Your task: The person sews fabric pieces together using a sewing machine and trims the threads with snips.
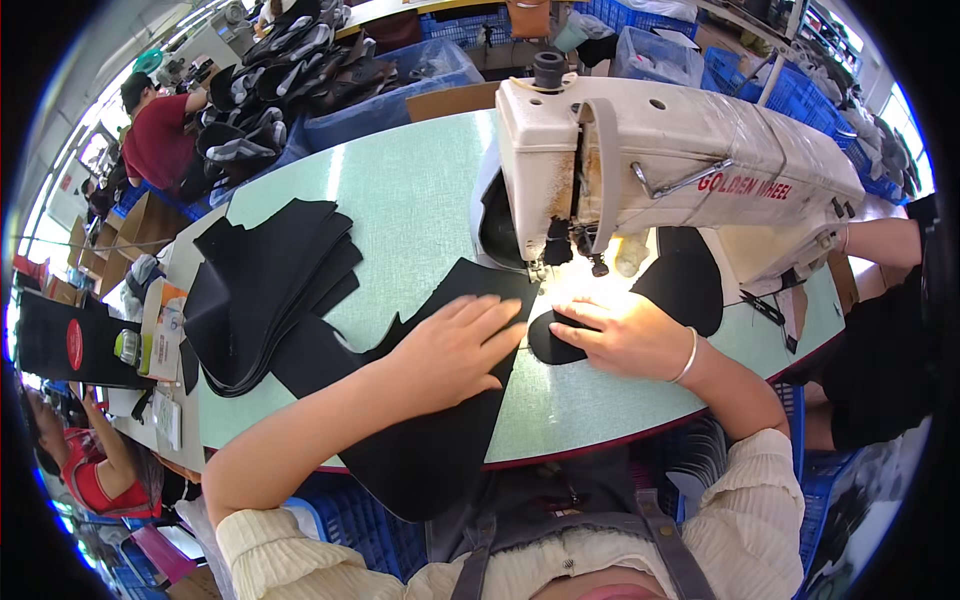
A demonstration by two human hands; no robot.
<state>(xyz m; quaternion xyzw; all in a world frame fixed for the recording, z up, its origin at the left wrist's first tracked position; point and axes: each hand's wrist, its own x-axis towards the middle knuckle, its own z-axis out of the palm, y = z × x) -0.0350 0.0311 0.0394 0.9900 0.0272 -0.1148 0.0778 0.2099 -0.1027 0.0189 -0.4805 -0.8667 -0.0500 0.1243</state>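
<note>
While the sewing machine (690, 145) lights the cloth below its needle, both hands rest on dark material on the pale green desk (400, 190) at its front. The left hand (450, 345) lies in front of the machine and to its left, palm down, fingers extended and slightly spread, flat on a long black piece (430, 455). That piece reaches from beside the machine's presser foot to past the desk's near edge, where its end hangs over. The right hand (635, 335) is just in front of the needle, fingers bent and set on a rounded black piece (550, 345); glare washes out the fingertips, so whether they pinch the edge I cannot tell. Another curved black part (695, 285) shows to the right of the needle; whether it joins the rounded one is hidden. Left of the machine lies a stack of black pieces (270, 285), and dark snips (765, 308) lie to the right of its needle.

The step in hand looks like lining up material at the needle for stitching. The next move seems to call for both hands guiding the edges evenly under the foot, fingertips kept clear of the needle.
</note>
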